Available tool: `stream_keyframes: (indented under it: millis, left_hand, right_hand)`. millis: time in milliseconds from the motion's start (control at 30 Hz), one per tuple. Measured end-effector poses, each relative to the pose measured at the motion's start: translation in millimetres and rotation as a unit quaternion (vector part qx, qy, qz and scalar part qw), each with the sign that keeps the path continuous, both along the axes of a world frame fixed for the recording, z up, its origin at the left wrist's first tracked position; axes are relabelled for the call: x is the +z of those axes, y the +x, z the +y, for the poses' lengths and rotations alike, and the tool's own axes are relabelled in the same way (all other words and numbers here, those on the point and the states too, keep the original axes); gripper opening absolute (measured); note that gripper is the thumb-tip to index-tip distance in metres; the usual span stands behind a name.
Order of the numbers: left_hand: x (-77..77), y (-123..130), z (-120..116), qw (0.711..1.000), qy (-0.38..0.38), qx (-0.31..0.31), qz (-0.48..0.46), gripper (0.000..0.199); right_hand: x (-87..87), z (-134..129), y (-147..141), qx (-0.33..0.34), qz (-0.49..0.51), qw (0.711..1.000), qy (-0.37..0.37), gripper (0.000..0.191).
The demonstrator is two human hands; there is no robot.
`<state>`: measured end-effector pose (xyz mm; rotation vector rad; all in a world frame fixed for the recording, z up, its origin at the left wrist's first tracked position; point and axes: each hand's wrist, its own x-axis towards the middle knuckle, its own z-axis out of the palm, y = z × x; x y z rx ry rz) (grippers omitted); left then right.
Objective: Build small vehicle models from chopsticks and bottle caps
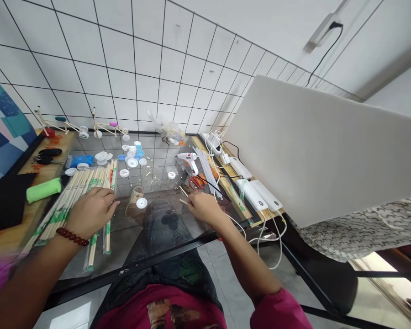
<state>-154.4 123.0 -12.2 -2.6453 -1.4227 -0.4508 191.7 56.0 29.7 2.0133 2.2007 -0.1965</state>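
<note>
My right hand [203, 208] is closed around short pieces of wooden chopstick [183, 192], whose ends poke out to the left. Beneath my left hand [92, 210], several paper-wrapped chopsticks [60, 201] lie side by side on the glass table. The left fingers are loosely bent, with the thumb apart, and appear to hold nothing; whether they touch the wrappers I cannot tell. Between my hands are a white bottle cap [141, 203] and a clear cup [134, 201] on its side. Beyond my right hand lie a white glue gun [190, 161] and red-handled scissors [196, 183].
White and blue caps [133, 153] and wood crumbs are scattered over the glass. Two stick-built models [102, 125] stand at the back left. Clear glue sticks [208, 171], cables and white power banks [255, 194] line the right side. A large white panel [322, 146] rises there.
</note>
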Motion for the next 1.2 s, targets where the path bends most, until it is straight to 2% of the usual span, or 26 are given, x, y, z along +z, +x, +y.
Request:
stream_keyframes:
  millis: [167,300,367,400,433,467,533,567,633,667,700,733,767,800,833,867,933,1000,1067,1133,1200]
  left_hand:
    - [2.6,1,-1,1.000,-0.010,-0.001,-0.007,0.038]
    - [3.1,2,-1,1.000,-0.009,-0.005,0.004,0.039]
    - [1.3,1,1,1.000,0.000,-0.004,0.005,0.039]
    - [0.4,0,2,1.000,0.005,-0.002,0.004,0.039]
    - [-0.2,-1,2,1.000,0.009,-0.002,0.001,0.039]
    - [0.2,-2,3,1.000,0.012,-0.002,-0.002,0.039]
    - [5.1,-1,0,0.999,0.021,-0.011,-0.024,0.041]
    - [10.2,2,-4,0.998,0.027,-0.016,-0.050,0.041]
    - [24.5,17,-17,0.989,0.021,-0.022,-0.144,0.039]
    - [32.8,28,-25,0.974,0.005,-0.009,-0.225,0.036]
    - [40.8,42,-34,0.951,-0.044,0.007,-0.307,0.033]
    - [47.7,56,-42,0.914,-0.125,0.027,-0.385,0.036]
    - [52.8,71,-49,0.855,-0.221,0.049,-0.466,0.042]
    - [55.8,84,-54,0.786,-0.318,0.049,-0.528,0.047]
    - [56.6,94,-56,0.718,-0.380,0.042,-0.582,0.049]
    - [55.4,102,-56,0.663,-0.419,0.036,-0.619,0.048]
    - [49.5,105,-47,0.596,-0.429,0.033,-0.678,0.037]
    - [43.6,97,-32,0.553,-0.409,0.041,-0.725,0.024]
    - [41.9,85,-16,0.520,-0.404,0.057,-0.750,0.016]
    - [44.9,76,-4,0.508,-0.417,0.055,-0.752,0.012]
    - [50.6,77,2,0.498,-0.451,0.050,-0.739,0.009]
  right_hand:
    - [-0.8,-9,6,-0.054,0.000,0.999,0.005,0.026]
    - [-6.9,-5,8,-0.076,0.018,0.997,0.018,0.024]
    - [-8.5,0,16,-0.082,0.113,0.990,0.014,0.016]
    - [-8.6,2,22,-0.089,0.201,0.976,0.003,0.012]
    - [-8.3,3,28,-0.099,0.309,0.946,-0.014,0.013]
    - [-7.6,3,33,-0.113,0.415,0.902,-0.034,0.016]
    - [-6.0,0,40,-0.137,0.582,0.798,-0.076,0.027]
    - [-5.5,-2,40,-0.142,0.633,0.755,-0.097,0.031]
    - [-5.7,-8,28,-0.131,0.691,0.699,-0.133,0.036]
    - [-6.9,-10,17,-0.118,0.707,0.682,-0.147,0.037]
    - [-8.7,-12,3,-0.104,0.720,0.668,-0.155,0.037]
    - [-11.3,-12,-14,-0.092,0.733,0.656,-0.157,0.036]
    - [-14.4,-12,-32,-0.081,0.742,0.646,-0.155,0.035]
    - [-17.9,-11,-51,-0.065,0.745,0.647,-0.148,0.034]
    - [-21.4,-11,-68,-0.046,0.742,0.657,-0.122,0.032]
    - [-24.7,-10,-81,-0.024,0.731,0.677,-0.084,0.030]
    - [-28.9,-12,-94,0.001,0.667,0.744,0.047,0.027]
    - [-28.8,-17,-82,0.027,0.548,0.821,0.156,0.019]
    - [-24.6,-22,-52,0.007,0.435,0.879,0.196,0.016]
    - [-18.8,-27,-18,-0.064,0.341,0.917,0.196,0.013]
    - [-14.4,-30,3,-0.093,0.258,0.950,0.148,0.015]
